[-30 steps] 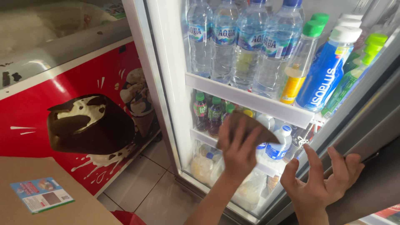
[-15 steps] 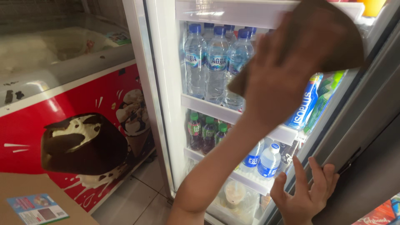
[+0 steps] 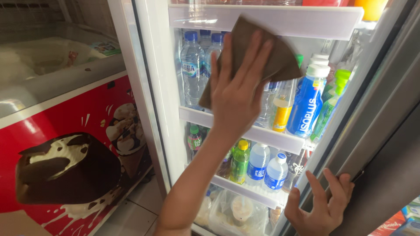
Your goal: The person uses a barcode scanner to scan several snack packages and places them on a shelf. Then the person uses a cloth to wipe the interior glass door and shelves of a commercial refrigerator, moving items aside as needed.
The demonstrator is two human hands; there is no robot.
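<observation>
The left hand [image 3: 238, 94] presses a brown cloth [image 3: 258, 57] flat against the fridge's glass door [image 3: 166, 87], high up near the top shelf, fingers spread. The right hand [image 3: 321, 207] steadies the door edge [image 3: 350, 144] lower right, fingers splayed. Wiping well likely calls for even pressure and overlapping strokes.

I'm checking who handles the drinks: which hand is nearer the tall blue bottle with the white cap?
Left. The left hand presses a brown cloth on the glass just beside the blue bottle. The right hand rests lower, on the door edge.
</observation>
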